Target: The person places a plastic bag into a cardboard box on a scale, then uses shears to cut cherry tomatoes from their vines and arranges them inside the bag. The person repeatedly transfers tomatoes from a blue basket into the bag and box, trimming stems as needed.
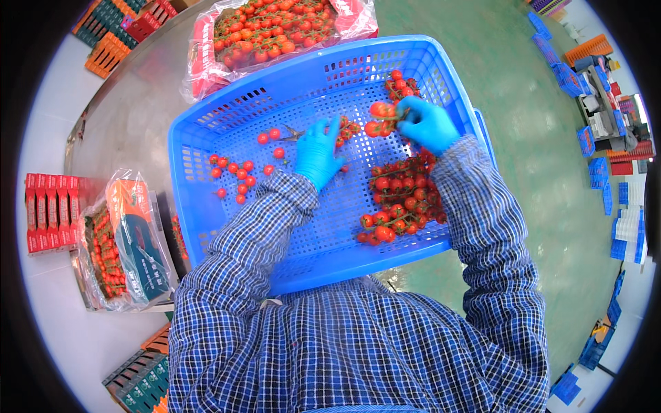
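A blue plastic crate (310,260) with perforated walls sits in front of me. My right hand (429,125), in a blue glove, grips a cherry tomato truss (381,120) by its stem above the crate's right half. Inside the crate, my gloved left hand (318,154) is palm down beside a small tomato cluster (347,130). Metal snips (293,134) poke out left of that hand; whether it holds them is hidden. Several loose cherry tomatoes (241,174) lie on the left of the crate floor. More trusses on the vine (403,199) are heaped at the right, under my right forearm.
Beyond the crate, a bagged red box of tomatoes (276,31) stands on a metal table (139,98). Another bagged tomato box (124,242) is at left, near stacked red cartons (51,211). Green floor (537,170) runs along the right, with blue crates (599,173) by the wall.
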Demonstrator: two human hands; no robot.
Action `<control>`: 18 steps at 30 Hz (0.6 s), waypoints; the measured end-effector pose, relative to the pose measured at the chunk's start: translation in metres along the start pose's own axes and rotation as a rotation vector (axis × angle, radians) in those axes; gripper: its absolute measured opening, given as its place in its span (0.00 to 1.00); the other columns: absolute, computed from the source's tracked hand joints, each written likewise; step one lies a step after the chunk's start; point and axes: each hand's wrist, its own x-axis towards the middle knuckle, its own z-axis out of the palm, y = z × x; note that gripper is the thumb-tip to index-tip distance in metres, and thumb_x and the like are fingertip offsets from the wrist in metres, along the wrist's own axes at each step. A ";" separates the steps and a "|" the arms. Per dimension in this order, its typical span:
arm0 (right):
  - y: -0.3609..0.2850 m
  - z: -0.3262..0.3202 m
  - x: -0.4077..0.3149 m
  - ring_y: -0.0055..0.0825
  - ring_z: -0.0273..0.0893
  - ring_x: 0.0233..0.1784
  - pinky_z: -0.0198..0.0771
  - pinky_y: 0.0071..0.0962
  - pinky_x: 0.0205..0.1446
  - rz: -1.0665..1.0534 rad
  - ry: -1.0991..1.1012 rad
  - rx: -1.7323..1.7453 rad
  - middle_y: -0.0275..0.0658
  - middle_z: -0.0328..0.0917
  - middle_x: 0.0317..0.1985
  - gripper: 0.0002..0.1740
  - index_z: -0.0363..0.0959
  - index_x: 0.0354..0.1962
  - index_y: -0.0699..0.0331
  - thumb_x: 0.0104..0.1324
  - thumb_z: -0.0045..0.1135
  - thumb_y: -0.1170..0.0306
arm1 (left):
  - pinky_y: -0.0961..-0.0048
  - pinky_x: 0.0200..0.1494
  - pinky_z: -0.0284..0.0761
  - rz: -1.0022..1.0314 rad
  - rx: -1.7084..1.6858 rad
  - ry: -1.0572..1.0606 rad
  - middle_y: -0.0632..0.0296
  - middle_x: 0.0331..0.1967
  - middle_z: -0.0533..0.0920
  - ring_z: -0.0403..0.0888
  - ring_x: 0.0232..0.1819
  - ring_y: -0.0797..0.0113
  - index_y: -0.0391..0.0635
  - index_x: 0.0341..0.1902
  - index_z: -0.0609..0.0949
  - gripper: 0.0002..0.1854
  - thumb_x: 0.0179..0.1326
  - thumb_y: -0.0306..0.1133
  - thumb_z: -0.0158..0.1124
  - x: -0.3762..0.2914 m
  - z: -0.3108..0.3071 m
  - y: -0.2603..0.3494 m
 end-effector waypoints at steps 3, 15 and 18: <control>-0.022 -0.025 -0.041 0.21 0.72 0.33 0.70 0.25 0.38 -0.204 0.167 0.462 0.37 0.74 0.32 0.11 0.69 0.38 0.66 0.60 0.49 0.68 | 0.59 0.55 0.67 0.195 -0.150 -0.120 0.49 0.54 0.66 0.67 0.54 0.51 0.47 0.61 0.65 0.37 0.44 0.34 0.67 -0.006 0.010 0.044; -0.034 0.011 -0.155 0.39 0.72 0.42 0.72 0.35 0.38 -0.299 0.243 1.596 0.46 0.68 0.48 0.30 0.56 0.56 0.65 0.63 0.45 0.54 | 0.57 0.52 0.67 0.545 -0.022 -0.103 0.54 0.53 0.69 0.69 0.51 0.51 0.52 0.57 0.71 0.31 0.43 0.26 0.60 -0.023 0.038 0.061; -0.027 0.015 -0.167 0.40 0.72 0.42 0.71 0.35 0.37 -0.209 0.338 1.539 0.47 0.68 0.48 0.29 0.57 0.55 0.64 0.62 0.46 0.55 | 0.58 0.51 0.67 0.568 -0.076 0.009 0.56 0.49 0.73 0.72 0.47 0.53 0.51 0.52 0.74 0.27 0.43 0.23 0.57 -0.034 0.036 0.033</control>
